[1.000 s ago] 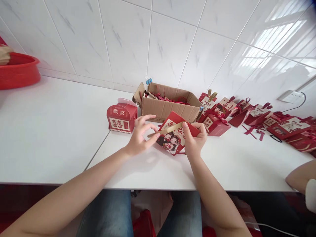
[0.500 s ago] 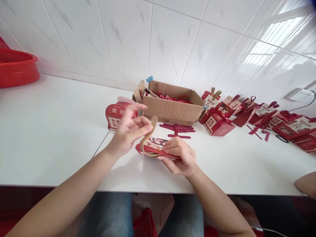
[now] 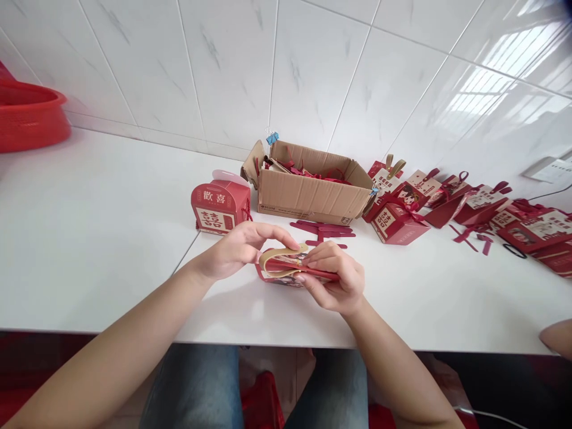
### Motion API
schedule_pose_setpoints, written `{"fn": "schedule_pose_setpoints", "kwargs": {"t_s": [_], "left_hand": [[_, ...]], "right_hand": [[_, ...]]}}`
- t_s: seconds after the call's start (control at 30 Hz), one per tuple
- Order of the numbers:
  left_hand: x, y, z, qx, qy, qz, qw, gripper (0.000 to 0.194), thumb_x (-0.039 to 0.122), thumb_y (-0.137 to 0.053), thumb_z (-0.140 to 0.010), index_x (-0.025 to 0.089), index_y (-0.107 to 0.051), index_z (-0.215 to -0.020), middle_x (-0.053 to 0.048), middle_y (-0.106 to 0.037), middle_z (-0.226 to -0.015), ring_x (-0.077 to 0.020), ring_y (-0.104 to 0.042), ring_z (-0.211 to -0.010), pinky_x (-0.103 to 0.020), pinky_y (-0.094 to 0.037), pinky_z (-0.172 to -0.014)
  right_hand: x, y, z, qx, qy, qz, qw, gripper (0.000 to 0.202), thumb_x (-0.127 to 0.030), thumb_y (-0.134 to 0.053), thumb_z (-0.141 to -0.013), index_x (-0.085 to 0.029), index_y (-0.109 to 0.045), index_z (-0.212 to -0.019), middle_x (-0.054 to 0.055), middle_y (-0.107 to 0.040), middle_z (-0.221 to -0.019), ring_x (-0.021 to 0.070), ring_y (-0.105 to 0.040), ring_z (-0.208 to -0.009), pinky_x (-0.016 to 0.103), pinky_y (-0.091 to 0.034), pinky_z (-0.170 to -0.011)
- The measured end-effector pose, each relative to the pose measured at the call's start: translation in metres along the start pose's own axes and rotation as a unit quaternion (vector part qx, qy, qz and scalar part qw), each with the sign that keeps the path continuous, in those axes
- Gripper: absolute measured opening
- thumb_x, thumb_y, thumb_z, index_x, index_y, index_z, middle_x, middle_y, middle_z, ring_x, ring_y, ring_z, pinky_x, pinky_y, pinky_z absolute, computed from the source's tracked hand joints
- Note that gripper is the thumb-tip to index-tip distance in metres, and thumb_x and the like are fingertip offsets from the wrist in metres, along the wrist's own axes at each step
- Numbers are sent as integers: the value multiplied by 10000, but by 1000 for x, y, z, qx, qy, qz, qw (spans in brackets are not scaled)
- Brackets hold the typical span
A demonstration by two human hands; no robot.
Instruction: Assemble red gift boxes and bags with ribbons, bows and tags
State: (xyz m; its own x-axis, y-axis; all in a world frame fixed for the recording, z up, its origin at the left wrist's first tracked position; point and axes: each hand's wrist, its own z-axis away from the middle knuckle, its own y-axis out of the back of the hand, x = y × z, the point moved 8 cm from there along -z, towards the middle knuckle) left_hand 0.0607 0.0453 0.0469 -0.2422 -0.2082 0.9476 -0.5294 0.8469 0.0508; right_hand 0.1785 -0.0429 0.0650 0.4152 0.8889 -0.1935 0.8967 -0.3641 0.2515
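Observation:
A small red printed box (image 3: 282, 281) is held just above the white table in front of me. My right hand (image 3: 335, 277) pinches its top edge from the right, fingers behind and thumb in front. A tan strap (image 3: 269, 260) loops out from the box's top and curves back to the right over it. My left hand (image 3: 245, 247) is closed on this strap, with the index finger stretched along it near its free end. Part of the box is hidden behind my right fingers.
Behind stands an open cardboard carton (image 3: 313, 193) with red ribbons inside. Dark red strips (image 3: 326, 231) lie before it. A red box (image 3: 218, 205) stands left, several finished-looking boxes (image 3: 400, 223) right. A red basin (image 3: 31, 116) sits far left; another person's arm (image 3: 557, 338) shows at right.
My left hand has moved down and right, bending the strap from upright over toward the right. The red box in my right hand has shifted slightly right and tilted.

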Motion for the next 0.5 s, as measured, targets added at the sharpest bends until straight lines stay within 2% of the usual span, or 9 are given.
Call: {"fn": "schedule_pose_setpoints", "kwargs": {"t_s": [0.17,0.27,0.4,0.5], "left_hand": [[-1,-1,2,-13,-2,-17,1000,289,258,-682,-771,150,-704,-1038,-114,-665,-912,-226,-632,-862,-305,-522,-700],[-1,-4,1,-3,-10,-25,1000,247,273,-700,-789,166,-719,-1010,-100,-641,-940,-174,-620,-805,-248,-508,-639],[3,-8,-1,16,-33,-39,999,164,271,-688,-813,175,-740,-935,-112,-634,-1079,-184,-640,-911,-262,-537,-736],[2,-10,-2,21,-31,-34,999,210,313,-663,-836,166,-717,-975,-121,-672,-1058,-207,-652,-945,-284,-548,-759]], "right_hand": [[6,3,2,16,-11,0,1000,192,-154,-712,-759,-197,-563,-872,35,-647,-715,166,-623,-620,308,-544,-535],[9,3,3,17,-15,4,1000,191,-165,-711,-762,-205,-561,-874,28,-647,-720,164,-627,-628,302,-541,-539],[10,3,3,16,-21,6,1000,191,-163,-711,-761,-205,-557,-865,25,-639,-720,161,-626,-630,303,-541,-547],[10,3,3,15,-23,5,1000,199,-144,-710,-754,-201,-554,-864,25,-633,-720,160,-623,-629,306,-545,-553]]}}
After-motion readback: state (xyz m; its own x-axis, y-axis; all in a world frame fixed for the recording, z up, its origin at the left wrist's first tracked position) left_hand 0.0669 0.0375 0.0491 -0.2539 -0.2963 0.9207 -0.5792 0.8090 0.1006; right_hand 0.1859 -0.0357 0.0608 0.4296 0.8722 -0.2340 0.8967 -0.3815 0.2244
